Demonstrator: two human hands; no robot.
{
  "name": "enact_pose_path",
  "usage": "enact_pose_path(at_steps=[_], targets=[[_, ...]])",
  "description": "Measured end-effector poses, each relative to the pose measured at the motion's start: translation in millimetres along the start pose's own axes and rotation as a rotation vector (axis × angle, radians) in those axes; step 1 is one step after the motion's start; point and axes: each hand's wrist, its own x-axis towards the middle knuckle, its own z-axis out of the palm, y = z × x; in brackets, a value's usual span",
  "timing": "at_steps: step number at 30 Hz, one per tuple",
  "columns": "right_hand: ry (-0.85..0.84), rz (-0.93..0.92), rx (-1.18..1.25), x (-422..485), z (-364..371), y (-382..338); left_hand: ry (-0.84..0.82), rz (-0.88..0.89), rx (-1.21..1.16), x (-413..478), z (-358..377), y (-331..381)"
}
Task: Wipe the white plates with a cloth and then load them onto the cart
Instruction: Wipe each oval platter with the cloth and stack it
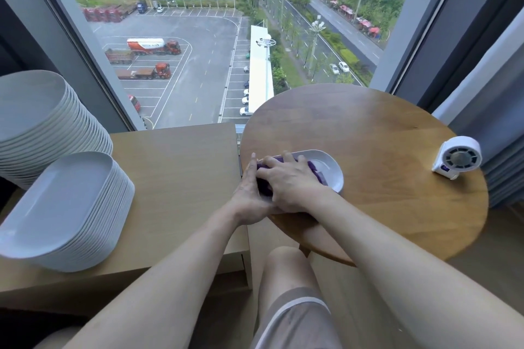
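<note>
The plate (329, 167), a white oblong dish, lies on the round table (368, 127) at its left edge, where the table meets the bench (175, 173). In it is a purple cloth (315, 171), bunched over the plate's left half, while the right half shows bare white.

Both hands meet on this plate. The left hand (248, 195) clasps the plate's left end, its thumb (253, 159) pointing up along the rim. Its fingers are hidden under the other hand. The right hand (289, 183) lies palm down on the cloth with its fingers spread and nearly straight, pressing the cloth into the plate and partly overlapping the left hand. Both forearms are bare and reach in from the near edge of the view, the right one crossing the table's near edge.

Two stacks of like plates stand on the bench. The tall stack (42, 122) is at its far left corner. The lower stack (65, 207) is at the near left corner, just in front of the tall one, and tilts slightly. A small white fan (458, 160) stands near the table's right edge, well apart from the plate. Beyond both surfaces is a window (198, 37) over a car park.
</note>
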Motion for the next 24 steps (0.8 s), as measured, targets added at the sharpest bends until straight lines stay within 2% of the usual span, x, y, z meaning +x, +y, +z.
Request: enact_pose_path(at_steps=[4, 10, 16, 21, 24], targets=[[-0.052, -0.079, 0.093, -17, 0, 22, -0.002, 0.0, 0.051, 2, -2, -3], [-0.159, 0.159, 0.246, -31, -8, 70, 0.018, 0.0, 0.031, 1, -1, -2], [-0.017, 0.466, 0.31, -48, 3, 86, 0.038, -0.034, 0.05, -2, 0, 8], [-0.024, 0.477, 0.244, -47, 11, 73, 0.118, -0.133, 0.107, -12, -6, 17], [0.017, 0.477, 0.197, -47, 14, 70, 0.223, -0.157, 0.03, -20, -11, 17]])
